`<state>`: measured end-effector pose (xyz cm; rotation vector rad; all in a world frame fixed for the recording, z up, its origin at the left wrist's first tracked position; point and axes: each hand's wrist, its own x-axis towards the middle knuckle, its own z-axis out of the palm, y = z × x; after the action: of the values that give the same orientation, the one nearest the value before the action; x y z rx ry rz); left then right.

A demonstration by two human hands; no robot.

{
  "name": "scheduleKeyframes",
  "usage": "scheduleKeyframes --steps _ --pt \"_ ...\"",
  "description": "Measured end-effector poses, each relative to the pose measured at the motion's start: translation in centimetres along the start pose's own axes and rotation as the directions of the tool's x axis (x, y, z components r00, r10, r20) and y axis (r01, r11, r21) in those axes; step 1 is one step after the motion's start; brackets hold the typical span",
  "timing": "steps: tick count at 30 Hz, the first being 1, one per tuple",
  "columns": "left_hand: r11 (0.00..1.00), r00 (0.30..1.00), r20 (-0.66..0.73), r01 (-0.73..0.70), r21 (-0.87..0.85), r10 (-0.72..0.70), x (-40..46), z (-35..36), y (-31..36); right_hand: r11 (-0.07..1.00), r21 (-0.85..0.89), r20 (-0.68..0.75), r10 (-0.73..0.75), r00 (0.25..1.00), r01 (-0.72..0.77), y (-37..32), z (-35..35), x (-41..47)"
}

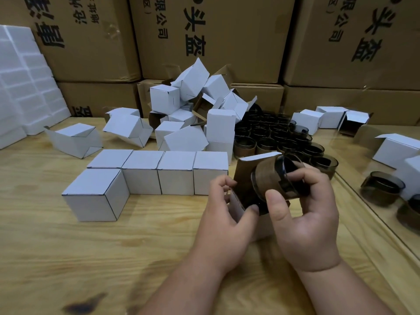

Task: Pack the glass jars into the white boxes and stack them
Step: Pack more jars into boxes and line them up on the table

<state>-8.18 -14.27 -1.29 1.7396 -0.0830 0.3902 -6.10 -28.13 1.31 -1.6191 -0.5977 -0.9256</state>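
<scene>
My right hand [302, 214] grips a dark glass jar [276, 178] wrapped in a brown cardboard sleeve, tilted with its base inside the mouth of an open white box [250, 164]. My left hand [225, 208] holds that box by its left flap and lower edge. The box lies on its side on the wooden table [68, 258]. Left of it, several closed white boxes [175, 171] stand in a row, with one more closed box [95, 194] in front at the left end. Several loose sleeved jars [279, 137] stand behind the open box.
A heap of empty folded white boxes [193, 105] lies at the back centre, more boxes [318, 119] at the right. Big brown cartons [227, 30] wall the back. White foam blocks [20, 83] stack at the far left. A glass panel edge [372, 212] runs along the right.
</scene>
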Motion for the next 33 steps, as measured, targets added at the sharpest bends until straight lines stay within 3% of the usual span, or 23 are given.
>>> scheduleKeyframes --steps 7,11,16,21,26,33 --pt "1.000 1.000 0.025 0.012 -0.008 -0.012 0.0 -0.1 -0.1 0.985 -0.151 -0.042 0.082 0.996 -0.088 1.2 -1.0 0.6" --pt "1.000 1.000 0.029 0.006 -0.011 -0.006 0.1 -0.2 0.0 0.974 -0.217 0.027 0.080 0.996 -0.072 1.3 -1.0 0.9" --pt "0.998 1.000 0.013 -0.006 -0.057 0.007 0.2 -0.2 0.2 0.972 -0.227 0.214 0.105 0.971 -0.056 1.0 -0.7 0.6" --pt "0.986 1.000 -0.016 -0.011 -0.168 0.008 0.2 -0.2 0.4 0.958 -0.275 0.257 0.153 0.954 -0.079 0.9 -0.7 0.7" --pt "0.989 0.999 -0.034 -0.028 -0.144 0.023 0.2 -0.2 0.4 0.922 -0.386 0.333 0.173 0.927 -0.033 1.4 -0.8 0.6" --pt "0.990 1.000 0.003 -0.025 -0.139 0.026 0.2 -0.2 0.6 0.909 -0.416 0.361 0.169 0.917 -0.004 1.9 -1.1 0.5"
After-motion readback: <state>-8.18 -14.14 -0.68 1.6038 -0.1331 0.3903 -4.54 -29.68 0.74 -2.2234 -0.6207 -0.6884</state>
